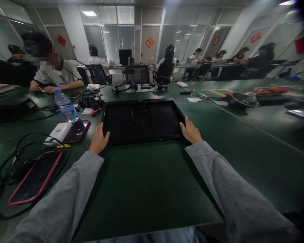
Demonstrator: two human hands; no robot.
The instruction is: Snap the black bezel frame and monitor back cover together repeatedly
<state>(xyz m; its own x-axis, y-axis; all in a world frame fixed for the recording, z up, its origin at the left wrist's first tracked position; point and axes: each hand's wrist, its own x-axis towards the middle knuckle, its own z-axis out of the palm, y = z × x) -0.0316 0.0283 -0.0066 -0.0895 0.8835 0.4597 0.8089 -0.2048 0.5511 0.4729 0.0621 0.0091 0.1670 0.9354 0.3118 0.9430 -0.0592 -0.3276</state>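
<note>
A black, shallow, tray-like rectangular panel with a raised rim and two inner ridges lies on the green table in front of me. My left hand grips its left edge near the front corner, thumb pointing up along the side. On the opposite edge, my right hand holds the right side with thumb and fingers around the rim. The undersides of both grips are hidden by the panel. Grey sleeves cover both forearms.
Left of the panel are a water bottle, a white power bank, a dark red-edged phone, a pink-cased phone and black cables. Behind lies a black headset. Coloured wires and a metal bowl-like piece sit right. A person sits across.
</note>
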